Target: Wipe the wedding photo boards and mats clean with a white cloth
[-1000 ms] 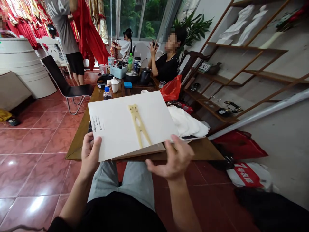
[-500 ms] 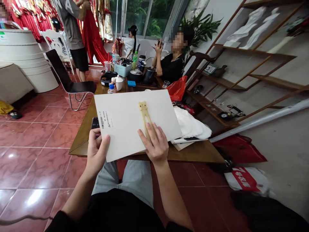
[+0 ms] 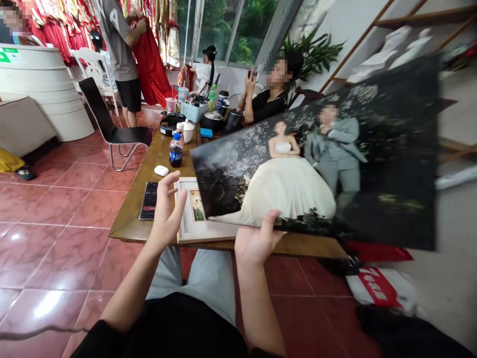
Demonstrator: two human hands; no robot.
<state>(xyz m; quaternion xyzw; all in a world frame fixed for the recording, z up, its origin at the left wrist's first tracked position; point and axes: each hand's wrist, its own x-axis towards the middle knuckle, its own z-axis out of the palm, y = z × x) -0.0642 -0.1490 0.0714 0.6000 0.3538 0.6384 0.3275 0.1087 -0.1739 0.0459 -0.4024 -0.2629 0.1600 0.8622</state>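
A large wedding photo (image 3: 298, 169), dark with a couple in a pale gown and a grey suit, is tilted over the right part of the table. My right hand (image 3: 257, 241) grips its lower edge, thumb on the picture side and the other fingers hidden beneath. To the left, my left hand (image 3: 167, 209) is raised with fingers apart, holding nothing. Just beyond it, a white frame (image 3: 188, 228) with a small picture in it lies on the table, partly covered by the large photo. Near the left hand rests a phone (image 3: 149, 201) with a lit screen.
The wooden table (image 3: 126, 219) also carries a white earbud case (image 3: 161, 170), a blue-capped bottle (image 3: 176, 150) and a blue basket (image 3: 194, 110). Across it sits a person (image 3: 266, 102). A black chair (image 3: 112, 129) stands at left; a white-and-red bag (image 3: 383, 286) lies on the floor at right.
The white board with the cat-shaped piece on it no longer shows. My left hand has let go and opened. My right hand now holds the large photo, extending rightward, and the white frame is uncovered.
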